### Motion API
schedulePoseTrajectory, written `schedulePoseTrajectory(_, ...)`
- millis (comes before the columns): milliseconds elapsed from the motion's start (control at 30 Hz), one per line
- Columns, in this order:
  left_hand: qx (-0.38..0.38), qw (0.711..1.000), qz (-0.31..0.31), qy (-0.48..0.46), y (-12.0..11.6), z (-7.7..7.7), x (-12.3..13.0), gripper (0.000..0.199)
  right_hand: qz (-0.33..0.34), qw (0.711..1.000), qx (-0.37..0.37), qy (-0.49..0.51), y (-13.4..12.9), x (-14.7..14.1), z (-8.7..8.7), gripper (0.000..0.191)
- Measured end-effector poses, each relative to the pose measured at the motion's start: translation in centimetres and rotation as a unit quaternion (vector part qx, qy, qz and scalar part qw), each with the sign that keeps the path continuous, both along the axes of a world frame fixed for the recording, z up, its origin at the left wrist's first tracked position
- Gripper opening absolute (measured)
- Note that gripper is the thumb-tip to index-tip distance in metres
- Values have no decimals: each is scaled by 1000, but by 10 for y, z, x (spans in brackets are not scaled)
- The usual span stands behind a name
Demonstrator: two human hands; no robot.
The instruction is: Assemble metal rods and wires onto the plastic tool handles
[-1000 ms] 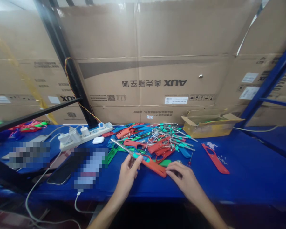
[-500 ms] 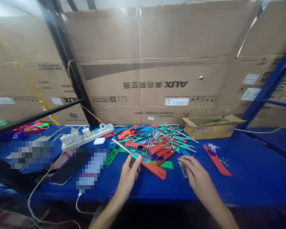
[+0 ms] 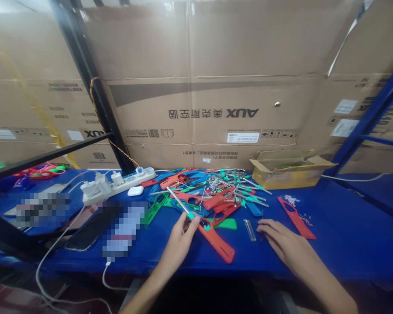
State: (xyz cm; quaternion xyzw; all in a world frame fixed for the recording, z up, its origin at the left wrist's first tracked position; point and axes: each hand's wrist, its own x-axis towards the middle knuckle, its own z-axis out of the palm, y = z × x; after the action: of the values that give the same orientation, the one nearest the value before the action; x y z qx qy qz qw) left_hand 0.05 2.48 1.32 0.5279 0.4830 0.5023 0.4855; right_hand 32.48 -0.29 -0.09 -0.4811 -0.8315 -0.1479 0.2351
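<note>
My left hand [image 3: 182, 233] is closed around an orange-red long-nosed lighter [image 3: 218, 242], near its green collar. The lighter's metal tube points up and to the left, and its handle slants down to the right. My right hand [image 3: 281, 240] is low over the blue tabletop, fingers bent and pressed together; whatever may be in the fingertips is too small to make out. Just left of those fingertips lies a small clear tube-like piece [image 3: 249, 230], apart from the hand. Behind both hands spreads a pile of lighter parts [image 3: 212, 192] in red, green and blue, with metal tubes.
A red handle shell [image 3: 296, 218] with small white bits [image 3: 291, 200] lies at right. An open yellow carton [image 3: 290, 176] stands at the back right. On the left are a white power strip [image 3: 118, 187], a white earbud case [image 3: 135, 191] and phones [image 3: 93, 231] with cables.
My right hand has let go of the clear tube-like piece and shifted right, leaving it on the table. My left hand has moved slightly right with the lighter, whose handle end is lower.
</note>
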Motion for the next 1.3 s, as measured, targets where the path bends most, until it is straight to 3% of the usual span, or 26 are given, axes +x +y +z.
schedulePoseTrajectory(133,29,992,-17,124,1,-5,-1,46,-18,999,13,33,-6,-7,12,24)
schedulePoseTrajectory(267,22,981,-25,189,10,-7,-11,47,-41,981,56,179,-11,-24,16,16)
schedulePoseTrajectory(333,17,980,-38,194,16,-6,-19,48,-11,950,57,306,-13,-40,14,20)
schedulePoseTrajectory(400,14,979,-42,199,21,-5,-26,51,43,896,26,441,-13,-60,10,30)
schedulePoseTrajectory(500,15,977,-33,208,23,-3,-31,53,120,837,-25,533,-11,-87,2,42)
schedulePoseTrajectory(633,20,975,-26,219,21,-2,-29,52,173,813,-13,555,-8,-100,-8,44)
schedulePoseTrajectory(800,22,974,-27,224,18,0,-27,49,170,785,0,596,-8,-98,-12,43)
schedulePoseTrajectory(1300,26,969,-20,245,17,1,-27,50,210,779,-23,591,-10,-98,-16,47)
